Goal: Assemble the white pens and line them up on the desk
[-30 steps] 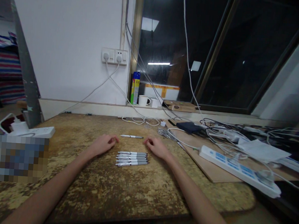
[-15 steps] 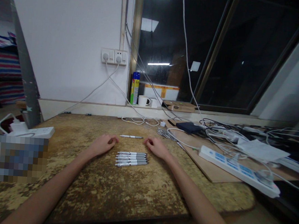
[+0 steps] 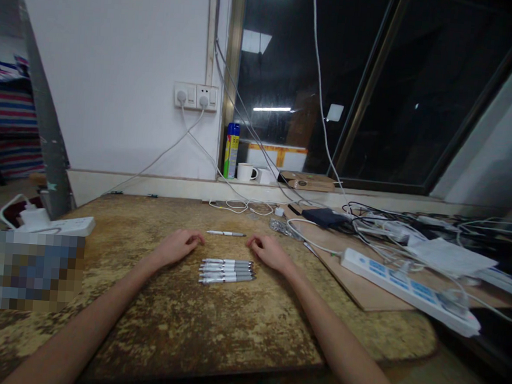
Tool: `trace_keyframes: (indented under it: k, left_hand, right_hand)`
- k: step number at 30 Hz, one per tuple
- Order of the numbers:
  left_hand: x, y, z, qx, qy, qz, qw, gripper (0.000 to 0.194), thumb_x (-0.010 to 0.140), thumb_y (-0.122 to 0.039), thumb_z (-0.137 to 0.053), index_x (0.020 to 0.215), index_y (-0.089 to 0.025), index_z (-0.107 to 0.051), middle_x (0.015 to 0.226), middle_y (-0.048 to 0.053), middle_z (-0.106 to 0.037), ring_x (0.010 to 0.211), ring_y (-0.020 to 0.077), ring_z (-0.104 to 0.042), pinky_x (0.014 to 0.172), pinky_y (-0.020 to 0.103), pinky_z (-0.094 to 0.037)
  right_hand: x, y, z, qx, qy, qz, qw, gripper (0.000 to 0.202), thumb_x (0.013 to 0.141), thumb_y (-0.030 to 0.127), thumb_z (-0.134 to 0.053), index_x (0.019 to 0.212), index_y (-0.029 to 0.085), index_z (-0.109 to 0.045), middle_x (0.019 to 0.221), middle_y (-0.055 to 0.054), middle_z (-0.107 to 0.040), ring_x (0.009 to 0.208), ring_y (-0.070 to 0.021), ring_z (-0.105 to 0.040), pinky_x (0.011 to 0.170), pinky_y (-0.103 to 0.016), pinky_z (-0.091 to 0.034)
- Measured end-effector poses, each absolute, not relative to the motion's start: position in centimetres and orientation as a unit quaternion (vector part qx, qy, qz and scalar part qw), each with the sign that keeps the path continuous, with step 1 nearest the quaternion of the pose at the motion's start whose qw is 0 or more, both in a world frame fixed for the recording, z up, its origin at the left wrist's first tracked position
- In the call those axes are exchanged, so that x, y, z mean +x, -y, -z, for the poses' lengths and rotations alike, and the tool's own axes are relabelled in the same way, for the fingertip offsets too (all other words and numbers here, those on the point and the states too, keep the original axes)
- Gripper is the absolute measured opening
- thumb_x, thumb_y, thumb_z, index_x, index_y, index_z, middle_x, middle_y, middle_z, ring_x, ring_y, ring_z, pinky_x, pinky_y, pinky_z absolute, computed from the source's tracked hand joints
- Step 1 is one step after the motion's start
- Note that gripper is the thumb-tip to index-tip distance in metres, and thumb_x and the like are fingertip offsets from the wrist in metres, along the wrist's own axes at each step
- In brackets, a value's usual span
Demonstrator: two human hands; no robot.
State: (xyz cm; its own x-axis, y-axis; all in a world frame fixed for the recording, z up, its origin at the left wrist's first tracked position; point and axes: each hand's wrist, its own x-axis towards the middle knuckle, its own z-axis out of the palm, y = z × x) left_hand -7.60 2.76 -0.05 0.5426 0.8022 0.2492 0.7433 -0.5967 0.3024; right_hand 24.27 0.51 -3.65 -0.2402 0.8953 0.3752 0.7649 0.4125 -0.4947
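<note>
My left hand point(image 3: 179, 246) rests on the worn wooden table with its fingers curled in toward the thumb, holding nothing. Opposite it, my right hand point(image 3: 269, 252) is bent the same way, also with nothing in it. Between the two hands lies a single white and grey pen point(image 3: 225, 234), its ends close to the fingertips but apart from them. Nearer to me, several pens of the same kind point(image 3: 226, 272) lie side by side in a stack of rows, pointing left to right. Neither hand touches them.
To the right, a white power strip point(image 3: 409, 290) lies on a brown board point(image 3: 363, 293) among tangled cables and a black box point(image 3: 324, 218). Another power strip point(image 3: 76, 226) is at the left, beside a blurred patch. A spray can point(image 3: 231, 152) and a white mug point(image 3: 245, 172) stand on the windowsill.
Nearly everything stays as it was; the view has shifted very slightly. Both hands and all the pens keep their places on the table.
</note>
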Motion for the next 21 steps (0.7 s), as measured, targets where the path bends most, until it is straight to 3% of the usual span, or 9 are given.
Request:
trace_keyframes:
  k: [8, 21]
  left_hand:
    - [-7.72, -3.07, 0.05, 0.885, -0.421, -0.180, 0.088, 0.033, 0.093, -0.026, -0.042, 0.097, -0.024, -0.075, 0.103, 0.002, -0.076, 0.097, 0.0204, -0.067, 0.087, 0.026, -0.045]
    - [-7.84, -3.05, -0.07, 0.880, -0.429, -0.176, 0.105, 0.038, 0.093, -0.025, -0.037, 0.089, -0.024, -0.074, 0.102, 0.002, -0.076, 0.099, 0.0215, -0.067, 0.092, 0.029, -0.045]
  right_hand:
    - [24.30, -0.60, 3.81, -0.527, 0.783, -0.111, 0.312, 0.024, 0.086, 0.012, -0.048, 0.092, 0.017, -0.071, 0.080, -0.003, -0.071, 0.072, -0.0153, -0.062, 0.067, -0.024, -0.040]
    - [24.18, -0.47, 3.79, -0.527, 0.783, -0.113, 0.311, 0.025, 0.086, 0.013, -0.048, 0.092, 0.017, -0.072, 0.079, -0.003, -0.070, 0.071, -0.0154, -0.061, 0.066, -0.024, -0.041]
